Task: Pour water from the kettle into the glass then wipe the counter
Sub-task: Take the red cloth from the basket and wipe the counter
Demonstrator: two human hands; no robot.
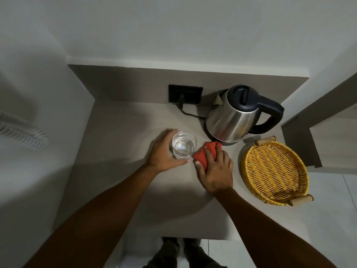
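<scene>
Two bare hands work over one pale grey desk (116, 180), seen from above. Left of centre, the left hand (164, 152) curls round one clear glass (184, 145); its fingers (168, 132) wrap the far side and the thumb lies along the near side, so the hand is closed on the glass. The glass stands upright on the desk, round and short, with clear water in it that catches a bright reflection.

Just right of the glass, touching or nearly touching its base, lies one red cloth (204, 154), bunched into folds. The right hand (215, 169) presses down on it, fingers (209, 153) laid close together over the top and the thumb along the cloth's left edge.

Above the cloth, in the upper right of the frame, one steel kettle (233, 117) stands upright on its base, shiny body, black lid shut, black handle pointing right. One black cord (190, 114) runs from it to one black wall socket (185, 94) at upper centre.

Far right, one empty yellow wicker tray (274, 171) with two wooden handles sits near the desk's edge, well apart from the hands.
</scene>
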